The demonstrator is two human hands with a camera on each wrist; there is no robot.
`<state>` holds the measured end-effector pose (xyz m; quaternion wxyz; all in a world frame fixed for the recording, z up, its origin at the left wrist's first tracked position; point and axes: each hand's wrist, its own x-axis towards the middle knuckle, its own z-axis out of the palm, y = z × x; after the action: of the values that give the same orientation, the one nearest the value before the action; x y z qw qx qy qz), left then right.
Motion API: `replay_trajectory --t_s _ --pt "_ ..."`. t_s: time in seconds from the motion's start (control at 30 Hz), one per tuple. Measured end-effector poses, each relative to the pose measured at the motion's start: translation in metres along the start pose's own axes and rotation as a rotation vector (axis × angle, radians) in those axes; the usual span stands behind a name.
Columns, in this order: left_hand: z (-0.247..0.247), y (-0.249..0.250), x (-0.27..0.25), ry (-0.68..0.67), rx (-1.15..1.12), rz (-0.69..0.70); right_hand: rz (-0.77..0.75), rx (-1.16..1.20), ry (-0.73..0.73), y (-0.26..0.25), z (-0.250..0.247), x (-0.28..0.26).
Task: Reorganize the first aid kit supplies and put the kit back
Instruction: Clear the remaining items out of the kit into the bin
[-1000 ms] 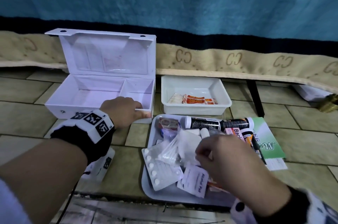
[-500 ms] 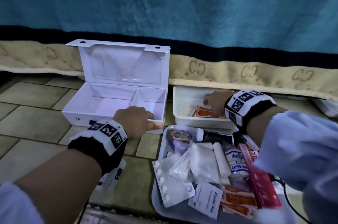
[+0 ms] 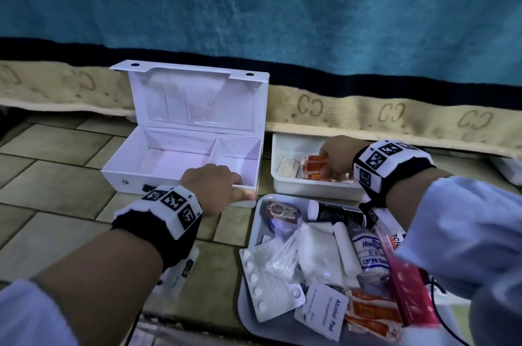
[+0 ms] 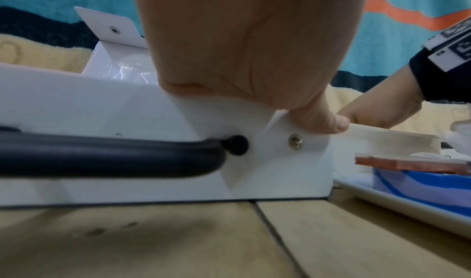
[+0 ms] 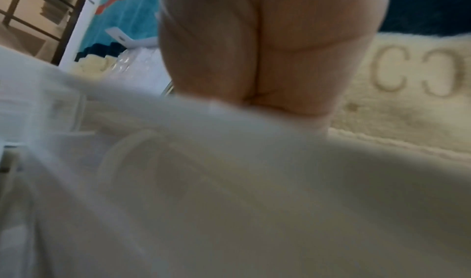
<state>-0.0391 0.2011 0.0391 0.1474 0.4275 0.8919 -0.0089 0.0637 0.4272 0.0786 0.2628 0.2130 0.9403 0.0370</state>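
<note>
The white first aid kit box (image 3: pixel 180 160) lies open on the tiled floor, lid up, both compartments bare. My left hand (image 3: pixel 226 186) grips its front right rim, fingers curled inside and thumb (image 4: pixel 322 121) outside above the black handle (image 4: pixel 102 153). To the right my right hand (image 3: pixel 329 160) reaches into a white bin (image 3: pixel 310 189) and pinches orange bandage packets (image 3: pixel 315 166). The right wrist view is blurred and shows only my palm (image 5: pixel 267 50) over the bin rim.
A grey tray (image 3: pixel 257 218) in front of the bin holds a blister pack (image 3: pixel 262 280), cotton swabs (image 3: pixel 285 255), alcohol pad (image 3: pixel 324 309), crepe roll (image 3: pixel 370 252), black tube (image 3: pixel 336 211) and red box (image 3: pixel 409 289). A beige and blue blanket (image 3: pixel 395 114) hangs close behind.
My right hand has left the tray, gone up into the white bin and closed on the orange packets. My left hand has stayed on the box rim.
</note>
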Motion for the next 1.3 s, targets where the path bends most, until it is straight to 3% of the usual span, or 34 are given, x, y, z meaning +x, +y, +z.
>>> replay_trajectory --t_s 0.27,0.4,0.73,0.97,1.07,1.2,1.3 --pt "-0.001 0.0 0.0 -0.014 -0.012 -0.008 0.036 0.148 0.158 0.016 -0.001 -0.012" --pt "-0.003 0.002 -0.001 -0.033 -0.014 -0.009 0.064 0.338 0.343 0.024 0.004 -0.022" --pt "-0.004 0.002 -0.003 -0.046 -0.047 -0.01 0.15 0.542 0.532 0.033 0.021 -0.047" --pt "-0.005 0.003 -0.003 -0.054 -0.05 -0.008 0.135 0.927 0.648 0.033 0.026 -0.114" --pt "-0.004 0.002 -0.003 -0.053 -0.049 -0.006 0.126 0.939 0.58 0.036 0.038 -0.156" --pt "-0.004 0.001 -0.003 -0.047 -0.046 -0.003 0.119 0.723 0.295 0.026 0.07 -0.196" --pt "-0.004 0.001 -0.002 -0.037 -0.051 -0.005 0.118 0.615 0.174 0.009 0.097 -0.202"
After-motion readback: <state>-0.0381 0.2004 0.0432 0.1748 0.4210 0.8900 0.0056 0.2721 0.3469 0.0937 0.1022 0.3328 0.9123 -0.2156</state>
